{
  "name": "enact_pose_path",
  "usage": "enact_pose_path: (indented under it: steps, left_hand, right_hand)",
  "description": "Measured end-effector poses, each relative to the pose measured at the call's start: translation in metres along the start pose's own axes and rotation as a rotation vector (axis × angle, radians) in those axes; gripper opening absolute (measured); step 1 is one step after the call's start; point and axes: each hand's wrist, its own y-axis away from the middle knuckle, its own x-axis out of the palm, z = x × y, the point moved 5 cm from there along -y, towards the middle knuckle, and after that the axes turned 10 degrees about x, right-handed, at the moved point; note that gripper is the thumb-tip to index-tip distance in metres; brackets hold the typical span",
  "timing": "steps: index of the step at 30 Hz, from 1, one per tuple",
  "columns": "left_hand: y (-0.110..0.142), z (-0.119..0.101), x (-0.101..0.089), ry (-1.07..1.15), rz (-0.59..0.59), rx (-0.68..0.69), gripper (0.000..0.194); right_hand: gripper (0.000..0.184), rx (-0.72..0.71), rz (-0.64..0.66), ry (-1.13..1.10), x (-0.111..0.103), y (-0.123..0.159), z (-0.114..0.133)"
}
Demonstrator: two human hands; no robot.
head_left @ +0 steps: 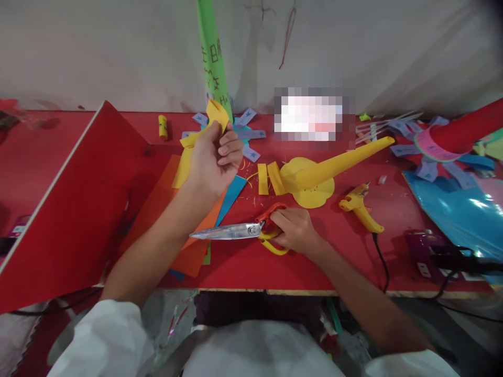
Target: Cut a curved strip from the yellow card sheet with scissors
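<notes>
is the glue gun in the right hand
No, the right hand rests on the scissors handles, while the glue gun lies apart on the red table.

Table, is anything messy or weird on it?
Yes. Tiny yellow paper snips are scattered on the red table near the cut yellow strips. The right hand rests on the scissors, which lie flat, while the left hand holds up a curled yellow paper strip.
</notes>
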Motion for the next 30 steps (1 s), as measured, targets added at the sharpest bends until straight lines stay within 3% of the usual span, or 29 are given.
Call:
enact_pose_path:
  steps: [3, 9, 14, 17, 20, 23, 26, 29, 30]
  left_hand:
    - [-0.002, 0.0, -0.004, -0.077, 0.024, 0.014, 0.036]
    - [-0.006, 0.003, -0.008, -0.008, 0.059, 0.057, 0.033]
    - [-0.004, -0.003, 0.003, -0.001, 0.098, 0.09, 0.03]
    - [0.002, -0.016, 0.011, -0.13, 0.143, 0.139, 0.032]
    - [0.009, -0.043, 0.013, -0.482, 0.226, 0.349, 0.036]
    - [0.013, -0.068, 0.007, -1.193, 0.235, 0.609, 0.034]
    - [0.0, -0.073, -0.014, -1.837, 0.161, 0.503, 0.021]
    - [-0.024, -0.066, -0.045, -1.927, 0.195, 0.339, 0.021]
    - [-0.033, -0.06, -0.057, -1.877, 0.27, 0.278, 0.024]
  right_hand:
    - [0.032, -0.018, -0.006, 0.02, -0.002, -0.001, 0.001]
    - [0.038, 0.025, 0.039, 0.019, 0.0, -0.001, -0.002]
    - [0.039, 0.046, 0.079, -0.022, -0.001, -0.002, -0.002]
    - [0.042, 0.068, 0.108, -0.007, -0.001, -0.003, -0.002]
    - [0.042, 0.071, 0.094, -0.033, -0.003, -0.003, -0.002]
    - [0.042, 0.045, 0.064, -0.041, -0.004, -0.003, 0.0]
    - [0.045, 0.05, 0.074, -0.03, -0.002, -0.003, -0.001]
    - [0.046, 0.051, 0.066, -0.054, -0.002, -0.003, -0.001]
    - [0.046, 0.044, 0.054, -0.056, -0.002, -0.003, -0.001]
